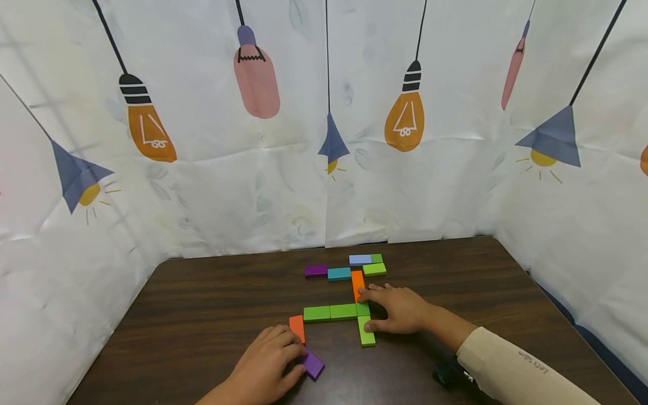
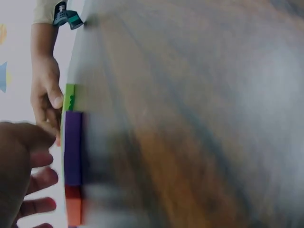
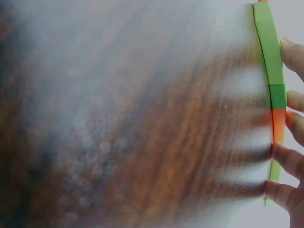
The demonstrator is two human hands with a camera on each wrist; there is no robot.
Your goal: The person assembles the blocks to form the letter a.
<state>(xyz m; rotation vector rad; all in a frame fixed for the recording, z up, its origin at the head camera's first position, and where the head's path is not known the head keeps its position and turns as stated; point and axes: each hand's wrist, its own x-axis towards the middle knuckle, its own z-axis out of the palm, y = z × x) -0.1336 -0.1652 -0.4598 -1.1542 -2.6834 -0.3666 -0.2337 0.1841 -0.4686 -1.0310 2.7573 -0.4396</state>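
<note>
My left hand (image 1: 270, 365) is at the purple block (image 1: 313, 365), its thumb and index finger beside the block's left end. In the left wrist view the fingers of that hand (image 2: 38, 183) are spread apart over the purple block (image 2: 73, 147). An orange-red block (image 1: 297, 328) lies just past it. My right hand (image 1: 400, 310) has its thumb on a lime block (image 1: 366, 332) and fingertips at an orange block (image 1: 358, 286). Between these two blocks sits a small green block (image 1: 363, 309). The right wrist view shows the fingers of this hand (image 3: 292, 118) spread along the blocks.
Two green blocks (image 1: 330, 313) run left from the small green one. Farther back lie a dark purple block (image 1: 316, 271), a teal block (image 1: 339, 274), a light blue block (image 1: 360, 260) and a lime block (image 1: 374, 269). The brown table (image 1: 212, 304) meets a patterned white curtain (image 1: 202, 202).
</note>
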